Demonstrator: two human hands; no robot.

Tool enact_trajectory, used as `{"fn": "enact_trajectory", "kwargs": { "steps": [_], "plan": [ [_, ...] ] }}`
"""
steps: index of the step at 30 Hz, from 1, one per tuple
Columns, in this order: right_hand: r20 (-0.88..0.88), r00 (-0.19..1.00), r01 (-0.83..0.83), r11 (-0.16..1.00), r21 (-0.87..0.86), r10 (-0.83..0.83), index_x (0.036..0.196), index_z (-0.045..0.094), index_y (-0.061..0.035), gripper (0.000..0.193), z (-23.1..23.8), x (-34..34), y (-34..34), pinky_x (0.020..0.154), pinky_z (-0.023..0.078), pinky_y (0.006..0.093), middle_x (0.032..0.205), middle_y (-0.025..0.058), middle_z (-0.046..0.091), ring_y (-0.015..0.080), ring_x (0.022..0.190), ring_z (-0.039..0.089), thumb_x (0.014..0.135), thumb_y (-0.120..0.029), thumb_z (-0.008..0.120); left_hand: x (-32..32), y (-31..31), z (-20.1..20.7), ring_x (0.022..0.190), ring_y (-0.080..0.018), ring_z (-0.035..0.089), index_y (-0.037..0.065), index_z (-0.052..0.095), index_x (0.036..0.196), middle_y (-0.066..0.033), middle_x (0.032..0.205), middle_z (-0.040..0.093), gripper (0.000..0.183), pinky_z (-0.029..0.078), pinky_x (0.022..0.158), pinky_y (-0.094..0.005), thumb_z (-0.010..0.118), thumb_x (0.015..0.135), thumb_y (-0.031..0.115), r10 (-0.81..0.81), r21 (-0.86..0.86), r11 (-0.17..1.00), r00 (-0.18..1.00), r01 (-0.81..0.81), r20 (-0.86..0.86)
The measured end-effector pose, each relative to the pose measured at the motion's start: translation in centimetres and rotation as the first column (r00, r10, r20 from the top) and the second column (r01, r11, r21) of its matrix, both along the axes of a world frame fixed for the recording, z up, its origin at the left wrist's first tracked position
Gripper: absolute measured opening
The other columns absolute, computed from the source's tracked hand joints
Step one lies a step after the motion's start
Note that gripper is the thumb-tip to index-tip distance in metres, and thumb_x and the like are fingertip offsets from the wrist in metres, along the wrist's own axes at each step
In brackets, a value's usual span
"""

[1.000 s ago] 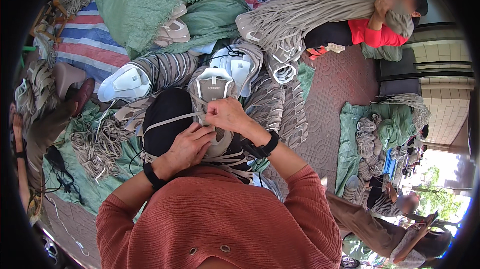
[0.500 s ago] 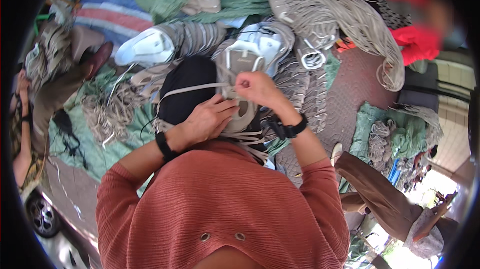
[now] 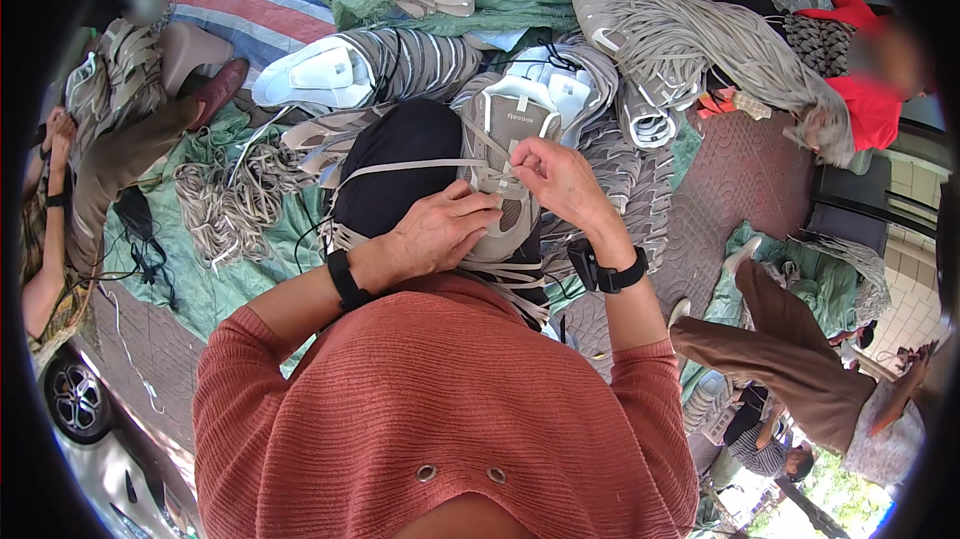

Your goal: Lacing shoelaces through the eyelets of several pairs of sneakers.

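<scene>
A grey-beige shoe upper [image 3: 516, 139] with a white-edged tongue lies over my black-trousered knee [image 3: 395, 189]. My left hand [image 3: 440, 226] presses its lower part, the fingers bunched together near the eyelets. On the other side of the upper, my right hand [image 3: 562, 177] is closed in a pinch at the eyelet rows, apparently on the flat beige shoelace. One length of this shoelace [image 3: 405, 167] stretches left across my knee. Another stretch slants over the tongue toward my right fingertips. The exact spot between those fingertips is too small to make out.
Stacked shoe uppers [image 3: 315, 79] lie ahead on green sheeting [image 3: 235, 134]. A tangle of laces [image 3: 235, 204] is to the left, a large lace bundle [image 3: 715, 44] at far right. Other people sit at both sides; a car wheel [image 3: 78, 397] shows at lower left.
The view has shifted slightly. My right hand has gone from a raised fist to a pinch closer to the eyelets. My left hand stays on the shoe upper.
</scene>
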State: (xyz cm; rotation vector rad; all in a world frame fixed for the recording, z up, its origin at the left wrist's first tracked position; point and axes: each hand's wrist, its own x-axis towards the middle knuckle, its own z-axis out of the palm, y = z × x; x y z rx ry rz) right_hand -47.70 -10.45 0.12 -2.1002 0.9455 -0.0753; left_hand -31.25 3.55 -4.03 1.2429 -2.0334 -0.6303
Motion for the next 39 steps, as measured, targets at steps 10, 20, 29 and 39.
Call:
{"fn": "enact_trajectory", "kwargs": {
  "steps": [10, 20, 29, 39],
  "plan": [
    [-0.092, 0.946, -0.323, 0.907, -0.270, 0.310, 0.081, 0.056, -0.0060, 0.010, 1.6, -0.8, -0.6, 0.062, 0.044, 0.0368, 0.076, 0.0083, 0.058, 0.0283, 0.072, 0.058, 0.073, -0.007, 0.063, -0.1, 0.3, -0.1, 0.091, -0.0264, 0.053, 0.010, 0.059, 0.107, -0.0062, 0.116, 0.052, 0.035, 0.049, 0.078, -0.0332, 0.065, 0.073, 0.006, 0.074, 0.015, 0.997, 0.995, -0.073, -0.063],
    [-0.042, 0.919, -0.335, 0.723, -0.604, 0.391, 0.078, 0.050, -0.0064, 0.012, -0.6, 1.4, 0.7, 0.059, 0.045, 0.0359, 0.073, 0.0064, 0.050, 0.0255, 0.066, 0.056, 0.071, -0.004, 0.060, -0.2, 0.5, -0.4, 0.094, -0.0260, 0.053, 0.010, 0.059, 0.107, -0.0051, 0.114, 0.054, 0.035, 0.049, 0.080, -0.0325, 0.065, 0.072, 0.007, 0.046, 0.017, 0.999, 0.998, -0.045, -0.041],
    [0.259, 0.958, 0.128, 0.628, -0.768, 0.122, 0.083, 0.054, -0.0056, 0.014, -3.9, -1.0, 2.5, 0.046, 0.044, 0.0345, 0.068, 0.0078, 0.047, 0.0236, 0.055, 0.053, 0.071, 0.000, 0.060, -0.1, -1.3, 0.2, 0.088, -0.0275, 0.055, 0.007, 0.062, 0.099, -0.0074, 0.103, 0.058, 0.023, 0.049, 0.076, -0.0331, 0.063, 0.076, 0.007, 0.001, -0.027, 1.000, 0.995, -0.004, -0.095],
    [0.387, 0.922, 0.190, 0.868, -0.459, 0.003, 0.088, 0.055, -0.0028, 0.014, -2.8, -2.2, 3.1, 0.057, 0.048, 0.0337, 0.078, 0.0091, 0.053, 0.0274, 0.065, 0.058, 0.076, 0.001, 0.062, 0.6, -5.2, 0.9, 0.080, -0.0292, 0.060, 0.007, 0.055, 0.104, -0.0094, 0.102, 0.050, 0.027, 0.050, 0.061, -0.0374, 0.060, 0.078, 0.005, 0.177, 0.002, 0.984, 0.984, -0.177, -0.023]
  ]
}}
